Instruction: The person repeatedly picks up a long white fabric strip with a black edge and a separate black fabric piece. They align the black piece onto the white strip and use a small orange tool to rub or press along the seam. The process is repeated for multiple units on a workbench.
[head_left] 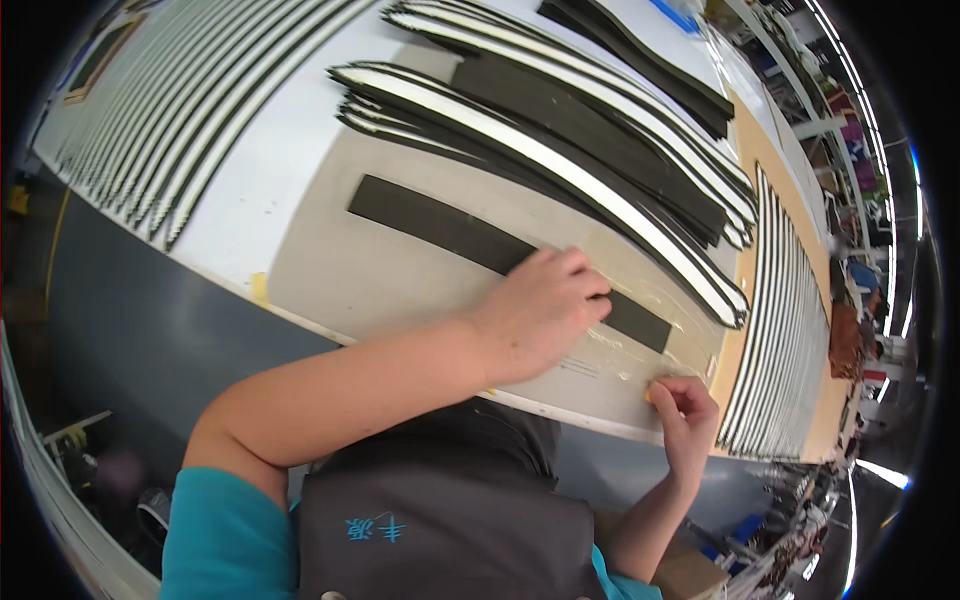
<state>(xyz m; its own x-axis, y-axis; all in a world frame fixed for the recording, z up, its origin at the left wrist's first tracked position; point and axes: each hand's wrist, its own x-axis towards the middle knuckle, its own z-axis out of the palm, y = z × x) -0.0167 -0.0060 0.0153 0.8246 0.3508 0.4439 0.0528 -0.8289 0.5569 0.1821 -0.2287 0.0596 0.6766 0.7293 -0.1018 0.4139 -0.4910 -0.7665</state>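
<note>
A flat black strip (440, 222) lies slantwise on the grey board (330, 270) in front of me. My left hand (545, 312) is over its middle, fingers curled, hiding that stretch; what the fingertips grip, if anything, is hidden. Beyond the hand, the strip's right end (640, 322) shows again, among clear, shiny film or tape on the board. At the board's near right edge, my right hand (686, 412) is pinched together. Between its thumb and finger shows a small orange piece (652, 394).
Behind the strip lie stacks of black-and-white strips (560, 155) and loose dark strips (665, 60). Rows of similar strips (200, 110) cover the far left of the table, with another row (775, 330) at right. Yellow tape (260, 287) marks the front edge.
</note>
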